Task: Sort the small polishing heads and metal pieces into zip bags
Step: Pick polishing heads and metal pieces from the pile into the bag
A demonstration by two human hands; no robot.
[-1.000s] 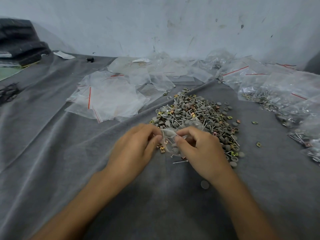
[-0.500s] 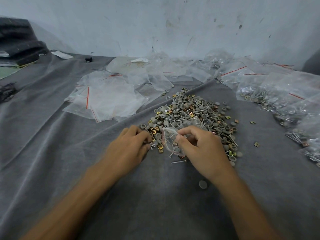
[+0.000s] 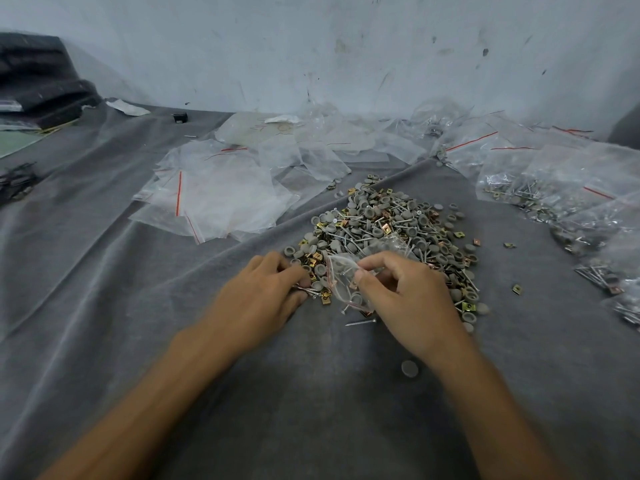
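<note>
Pile (image 3: pixel 388 233): grey round polishing heads mixed with thin screws and gold square clips, heaped mid-bench (image 3: pixel 104 306).
Small zip bag (image 3: pixel 341 280): clear, red-edged, crumpled, pinched by the right hand (image 3: pixel 408 296) at the pile's near edge; a few pieces inside.
Empty zip bags (image 3: pixel 221 192): clear, flat, overlapping, far left of the pile.
Filled bags (image 3: pixel 554 188): clear, holding metal pieces, along the right.
Loose head (image 3: pixel 409 368): grey disc, alone, nearest.
</note>
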